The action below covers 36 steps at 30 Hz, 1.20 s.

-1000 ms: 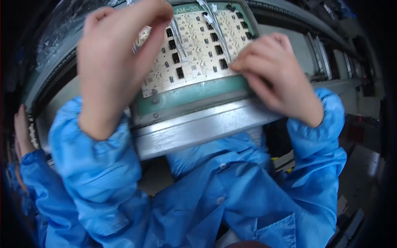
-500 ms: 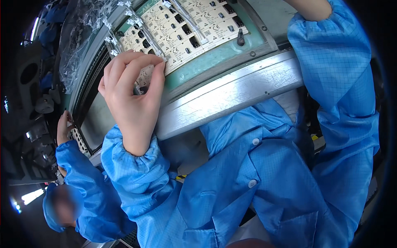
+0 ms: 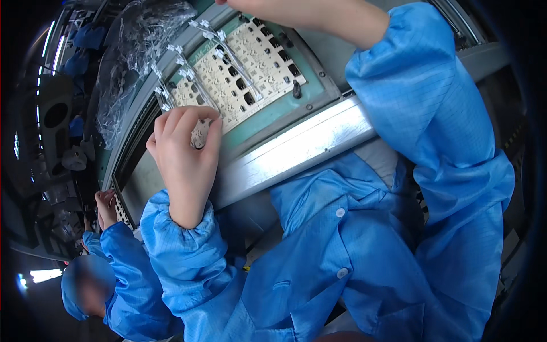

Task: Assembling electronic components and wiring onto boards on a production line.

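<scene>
A cream-coloured panel of circuit boards (image 3: 242, 57) with rows of black parts lies on a green fixture plate (image 3: 270, 117). White cables (image 3: 236, 64) with small white connectors run across it, their far ends hanging past its left edge. My left hand (image 3: 185, 148) is over the panel's near left corner, thumb and forefinger pinched at the lower end of one white cable (image 3: 200, 90); the fingertips partly hide the contact. My right hand (image 3: 273, 8) reaches over the panel's far side from the right. Its fingers are mostly cut off by the top edge.
A metal rail (image 3: 296, 145) borders the fixture on my side. Clear crumpled plastic wrap (image 3: 134, 51) lies beyond its left end. At the lower left a co-worker in blue (image 3: 134, 273) reaches a hand (image 3: 106, 208) towards another pale panel. A black knob (image 3: 297, 89) stands near the panel's right corner.
My right hand and forearm have swung left across the panel's far side. My left hand stays pinched at the cable's end. The view has shifted, and the co-worker's hand has moved.
</scene>
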Motion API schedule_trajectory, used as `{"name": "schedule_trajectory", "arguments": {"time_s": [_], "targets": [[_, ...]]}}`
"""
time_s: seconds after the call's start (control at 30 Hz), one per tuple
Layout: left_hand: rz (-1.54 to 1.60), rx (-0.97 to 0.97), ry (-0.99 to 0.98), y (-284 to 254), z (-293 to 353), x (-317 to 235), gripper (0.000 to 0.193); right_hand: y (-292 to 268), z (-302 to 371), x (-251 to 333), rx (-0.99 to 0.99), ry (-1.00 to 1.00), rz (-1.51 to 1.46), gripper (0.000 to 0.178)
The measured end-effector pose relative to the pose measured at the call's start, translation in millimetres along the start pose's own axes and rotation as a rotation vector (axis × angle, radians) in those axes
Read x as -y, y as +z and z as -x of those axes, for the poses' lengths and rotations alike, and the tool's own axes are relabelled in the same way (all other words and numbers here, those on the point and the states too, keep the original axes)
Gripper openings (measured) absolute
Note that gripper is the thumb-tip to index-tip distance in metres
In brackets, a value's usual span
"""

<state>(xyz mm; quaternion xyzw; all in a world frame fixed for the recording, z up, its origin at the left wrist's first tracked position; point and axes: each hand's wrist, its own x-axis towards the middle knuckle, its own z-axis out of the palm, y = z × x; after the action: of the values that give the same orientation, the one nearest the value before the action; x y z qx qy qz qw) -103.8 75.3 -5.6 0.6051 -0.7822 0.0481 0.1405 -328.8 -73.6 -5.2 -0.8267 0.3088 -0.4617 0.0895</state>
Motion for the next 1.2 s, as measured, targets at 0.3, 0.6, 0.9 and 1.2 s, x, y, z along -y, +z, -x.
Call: {"name": "schedule_trajectory", "arguments": {"time_s": [0.3,0.6,0.9,1.2], "targets": [[0.028,0.016,-0.076,-6,7,-2,0.007,-1,-7,6,-0.011,-0.042,0.004,0.021],[0.021,-0.092,-0.047,8,12,-9,0.012,-10,2,3,0.031,0.018,0.033,0.022],[-0.187,-0.182,-0.05,3,29,-12,0.018,-2,-16,7,-0.019,-0.023,0.064,0.021],[-0.147,-0.196,-0.188,-15,-79,-1,0.04,-2,-9,-11,-0.065,0.086,0.03,0.019]]}}
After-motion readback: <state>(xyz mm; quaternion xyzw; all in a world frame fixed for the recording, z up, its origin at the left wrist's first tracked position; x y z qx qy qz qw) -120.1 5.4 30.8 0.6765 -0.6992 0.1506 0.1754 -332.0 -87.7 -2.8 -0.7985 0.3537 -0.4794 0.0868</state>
